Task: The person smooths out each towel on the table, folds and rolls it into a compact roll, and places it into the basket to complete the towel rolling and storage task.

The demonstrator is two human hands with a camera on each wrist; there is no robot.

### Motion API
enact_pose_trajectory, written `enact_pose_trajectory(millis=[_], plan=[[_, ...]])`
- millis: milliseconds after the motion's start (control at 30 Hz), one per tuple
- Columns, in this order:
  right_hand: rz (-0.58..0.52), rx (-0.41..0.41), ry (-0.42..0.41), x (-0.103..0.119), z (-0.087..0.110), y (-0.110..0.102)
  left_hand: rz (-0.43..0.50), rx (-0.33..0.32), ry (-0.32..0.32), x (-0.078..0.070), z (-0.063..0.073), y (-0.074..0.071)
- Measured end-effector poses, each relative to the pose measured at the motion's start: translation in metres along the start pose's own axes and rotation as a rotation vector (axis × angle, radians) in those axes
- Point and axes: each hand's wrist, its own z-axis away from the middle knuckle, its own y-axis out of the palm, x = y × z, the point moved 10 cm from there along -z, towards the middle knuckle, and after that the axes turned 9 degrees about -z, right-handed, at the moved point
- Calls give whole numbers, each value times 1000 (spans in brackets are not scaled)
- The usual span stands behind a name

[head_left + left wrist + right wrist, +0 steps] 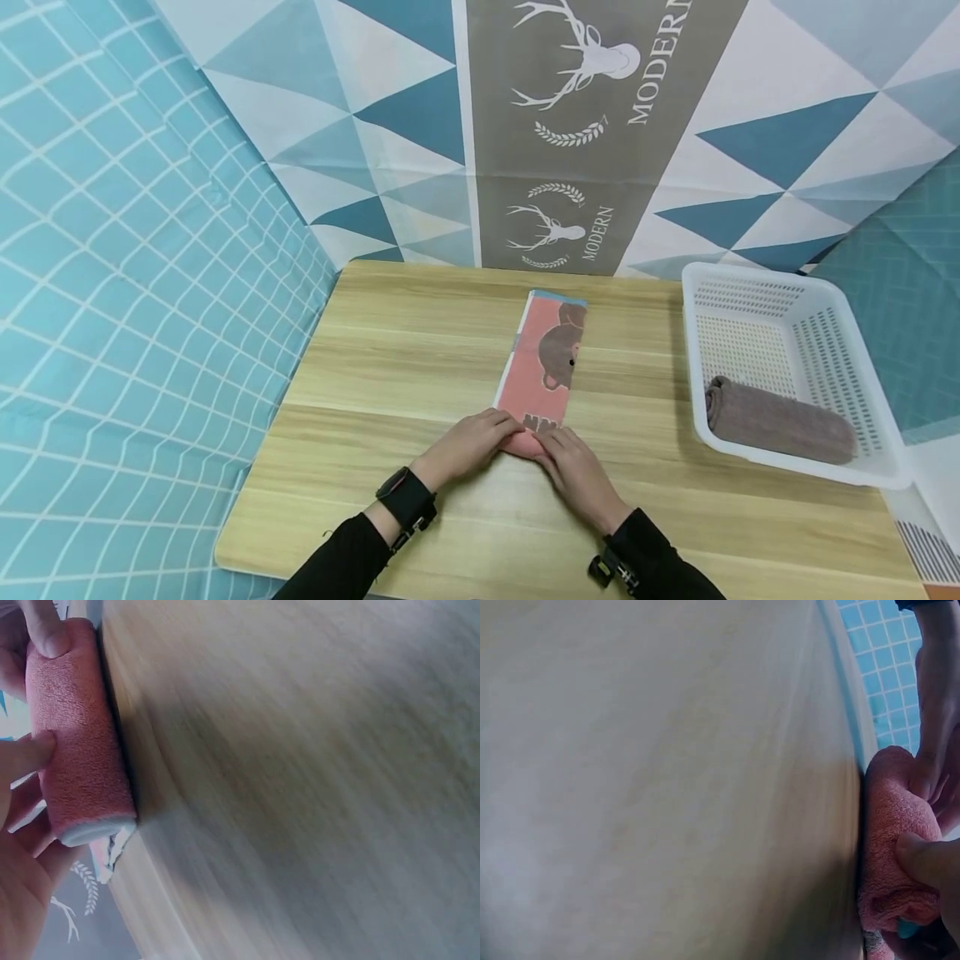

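Note:
A pink towel (pixel 531 358) with a brown bear on it lies lengthwise on the wooden table, folded into a narrow strip. Its near end is rolled up into a short thick roll (pixel 81 735). My left hand (pixel 474 442) grips the left end of this roll, thumb on the near side and fingers reaching behind. At the other end, my right hand (pixel 583 477) holds the roll the same way, its thumb pressing the pink terry cloth (pixel 892 817). In both wrist views the roll sits right at the tabletop. The far part of the strip lies flat.
On the right of the table (pixel 375 350) stands a white plastic basket (pixel 862 333) with a rolled brown towel (pixel 780 421) inside. Patterned cloth (pixel 405 142) hangs behind the table, and blue checked cloth (pixel 135 333) runs along the left side.

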Motion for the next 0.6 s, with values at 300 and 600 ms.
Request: enact_pose_trajectory(millis=[300, 600], plan=[[-34, 24, 64, -9, -6, 1, -16, -242, 113, -7, 6, -17], [-80, 75, 149, -18, -6, 8, -82, -249, 155, -12, 3, -11]])
